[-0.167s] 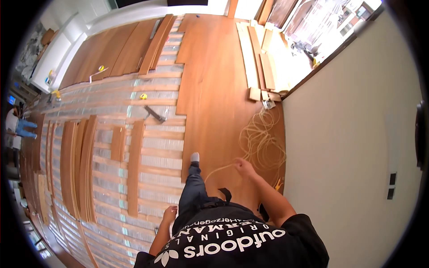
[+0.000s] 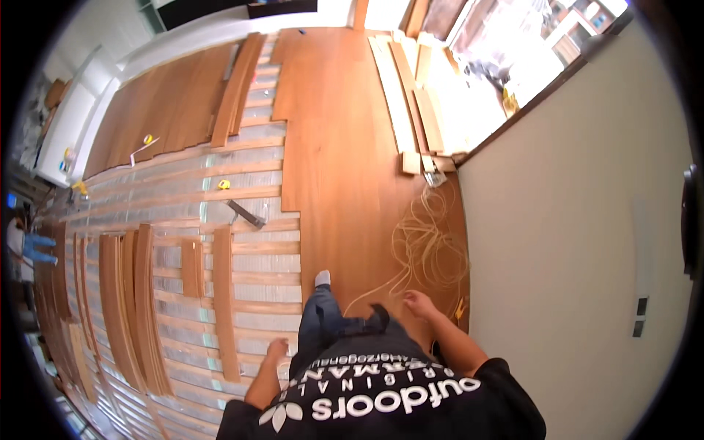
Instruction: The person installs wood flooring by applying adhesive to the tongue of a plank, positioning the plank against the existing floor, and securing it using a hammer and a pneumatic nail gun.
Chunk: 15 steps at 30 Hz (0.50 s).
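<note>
My left hand point(image 2: 277, 349) hangs beside my left thigh, over the wooden battens, its fingers loosely extended and nothing visible in them. In front of my right hip, my right hand point(image 2: 418, 303) has its fingers curled in, with nothing seen in it. Near that hand, a thin pale hose point(image 2: 374, 296) runs across the laid wooden floor point(image 2: 334, 169) to a loose tangled coil point(image 2: 429, 238) by the wall. A black strap end point(image 2: 379, 318) sticks out at my waist. My foot in a white sock point(image 2: 323, 278) is on the floorboards.
Open battens point(image 2: 257, 248) lie left of the boards, bearing loose planks point(image 2: 226, 308), a dark long-handled tool point(image 2: 247, 214) and a yellow tape measure point(image 2: 224, 185). Offcuts point(image 2: 429, 121) lie near the window. A wall point(image 2: 557, 242) bounds the right. Another person point(image 2: 33, 242) is at far left.
My right hand has drawn back toward my body and now shows apart from the hose. My left hand's fingers look more extended. The view has shifted slightly over the floor.
</note>
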Each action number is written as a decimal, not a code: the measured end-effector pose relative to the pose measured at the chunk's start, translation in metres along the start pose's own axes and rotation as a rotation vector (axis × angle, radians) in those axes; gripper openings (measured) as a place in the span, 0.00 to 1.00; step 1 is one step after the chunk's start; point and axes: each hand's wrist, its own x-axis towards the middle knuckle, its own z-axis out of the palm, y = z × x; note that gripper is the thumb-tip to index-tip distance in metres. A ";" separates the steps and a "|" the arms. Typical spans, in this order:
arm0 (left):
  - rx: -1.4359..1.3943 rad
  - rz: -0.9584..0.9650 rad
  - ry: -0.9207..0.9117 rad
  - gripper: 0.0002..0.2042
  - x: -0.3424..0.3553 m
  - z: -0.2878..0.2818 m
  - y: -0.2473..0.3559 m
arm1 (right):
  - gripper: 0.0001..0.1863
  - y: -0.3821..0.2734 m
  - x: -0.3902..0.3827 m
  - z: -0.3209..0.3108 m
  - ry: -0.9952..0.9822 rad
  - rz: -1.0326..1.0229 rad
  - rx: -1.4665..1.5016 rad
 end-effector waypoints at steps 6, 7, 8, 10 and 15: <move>0.202 -0.028 0.136 0.15 0.162 -0.239 0.150 | 0.26 0.081 0.010 -0.069 0.281 0.432 0.002; 0.134 -0.011 0.280 0.15 0.186 -0.292 0.185 | 0.25 0.078 0.026 -0.062 0.379 0.515 0.096; 0.112 0.055 0.223 0.15 0.241 -0.277 0.237 | 0.23 0.137 0.032 -0.092 0.488 0.640 0.243; -0.362 0.207 0.216 0.13 0.328 -0.244 0.358 | 0.20 0.228 0.021 -0.163 0.484 0.531 -0.289; -0.669 0.306 0.329 0.13 0.397 -0.359 0.536 | 0.24 0.111 0.236 -0.146 0.027 0.405 -0.349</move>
